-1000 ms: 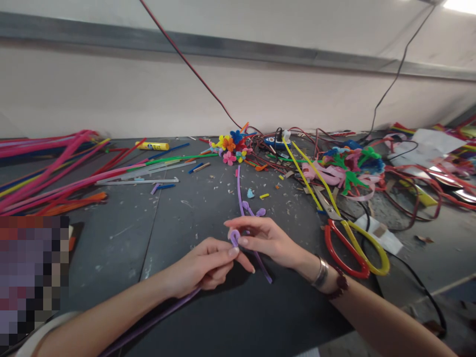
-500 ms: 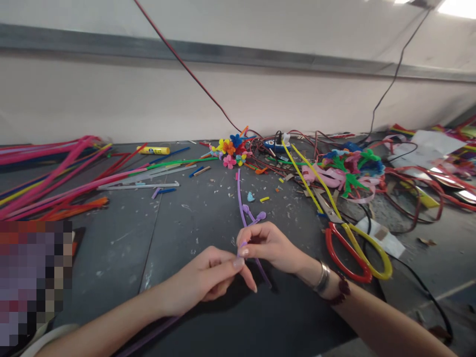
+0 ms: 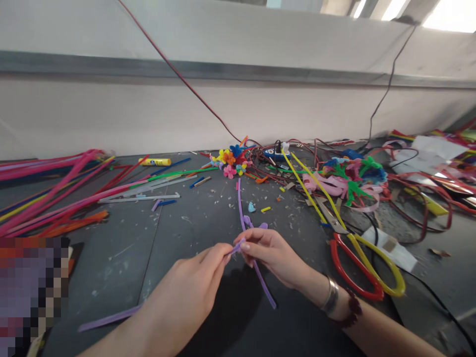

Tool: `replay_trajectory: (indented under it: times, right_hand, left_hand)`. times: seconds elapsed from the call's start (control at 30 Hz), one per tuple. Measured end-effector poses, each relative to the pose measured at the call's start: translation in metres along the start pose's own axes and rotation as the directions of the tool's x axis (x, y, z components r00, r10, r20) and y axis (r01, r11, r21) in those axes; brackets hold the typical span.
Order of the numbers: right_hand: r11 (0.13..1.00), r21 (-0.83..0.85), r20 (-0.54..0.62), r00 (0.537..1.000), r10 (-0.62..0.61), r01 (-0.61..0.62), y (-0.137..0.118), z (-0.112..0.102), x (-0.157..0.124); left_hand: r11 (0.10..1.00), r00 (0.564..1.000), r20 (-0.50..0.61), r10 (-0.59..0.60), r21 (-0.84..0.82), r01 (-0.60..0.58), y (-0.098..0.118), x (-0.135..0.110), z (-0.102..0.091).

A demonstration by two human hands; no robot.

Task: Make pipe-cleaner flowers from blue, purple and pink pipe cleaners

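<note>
My left hand (image 3: 188, 297) and my right hand (image 3: 269, 255) meet at the middle of the dark grey table (image 3: 111, 258). Between their fingertips they pinch a short bent end of a purple pipe cleaner (image 3: 236, 248). A long length of it (image 3: 241, 210) runs up the table from my right hand, and another stretch (image 3: 266, 290) hangs below those fingers. A small purple loop (image 3: 253, 224) sits just above my right hand. Another purple piece (image 3: 109, 318) lies by my left forearm, and its link to the rest is hidden.
Red-and-yellow-handled scissors (image 3: 366, 270) lie right of my right hand. Bundles of pink and red pipe cleaners (image 3: 55, 198) spread left, with a yellow glue stick (image 3: 155, 161) behind. Pipe-cleaner flowers (image 3: 228, 161), a power strip (image 3: 277, 153) and tangled wires (image 3: 412, 198) line the back.
My hands have come closer together, and the curled purple end now looks drawn out and flatter between the fingers. The purple piece by my left forearm has swung up and left. The view has tilted upward.
</note>
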State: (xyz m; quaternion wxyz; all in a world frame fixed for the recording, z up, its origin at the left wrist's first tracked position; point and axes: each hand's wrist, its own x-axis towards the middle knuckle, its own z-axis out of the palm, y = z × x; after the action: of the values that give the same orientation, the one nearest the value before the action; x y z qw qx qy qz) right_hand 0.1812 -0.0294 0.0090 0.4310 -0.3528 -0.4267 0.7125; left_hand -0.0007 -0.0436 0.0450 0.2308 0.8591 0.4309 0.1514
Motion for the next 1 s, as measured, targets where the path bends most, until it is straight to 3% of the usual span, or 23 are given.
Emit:
replay_trajectory:
  times: [0.1,0.2,0.3,0.4,0.57,0.67,0.73,0.87,1.0]
  right_hand:
    - [0.994,-0.107,0.004,1.0,-0.016,0.016,-0.002,0.002,-0.002]
    - [0.974,-0.217,0.007,0.998,-0.061,0.061,-0.004,0.005,-0.004]
    - [0.949,-0.3,-0.015,0.994,-0.108,0.099,-0.002,0.005,-0.005]
    - [0.925,-0.353,-0.008,0.988,-0.153,0.14,0.002,0.004,-0.005]
    - [0.81,-0.539,0.047,0.969,-0.244,0.231,0.004,0.005,-0.008]
    - [0.725,-0.642,0.112,0.966,-0.232,0.249,0.002,0.006,-0.01]
    - [0.694,-0.675,0.161,0.967,-0.195,0.253,0.0,0.006,-0.011]
    - [0.662,-0.69,0.248,0.955,-0.163,0.292,-0.002,0.006,-0.013]
    - [0.63,-0.703,0.279,0.942,-0.184,0.331,-0.004,0.008,-0.014]
  left_hand:
    - [0.959,0.978,-0.128,0.163,0.252,-0.127,-0.007,-0.002,0.002]
    - [0.854,0.939,-0.132,0.317,0.47,-0.223,-0.01,-0.004,0.006]
    - [0.789,0.922,-0.072,0.382,0.545,-0.284,-0.01,-0.006,0.008]
    - [0.791,0.91,-0.078,0.408,0.527,-0.31,-0.009,-0.007,0.006]
    - [0.867,0.913,-0.14,0.382,0.397,-0.302,-0.007,-0.004,-0.006]
    - [0.954,0.959,-0.126,0.253,0.195,-0.227,-0.006,0.004,-0.016]
    - [0.99,0.988,-0.052,0.143,0.02,-0.142,-0.006,0.01,-0.022]
    - [0.961,0.994,0.11,-0.011,-0.275,0.042,-0.007,0.016,-0.029]
    - [0.886,0.966,0.207,-0.153,-0.404,0.227,-0.009,0.019,-0.029]
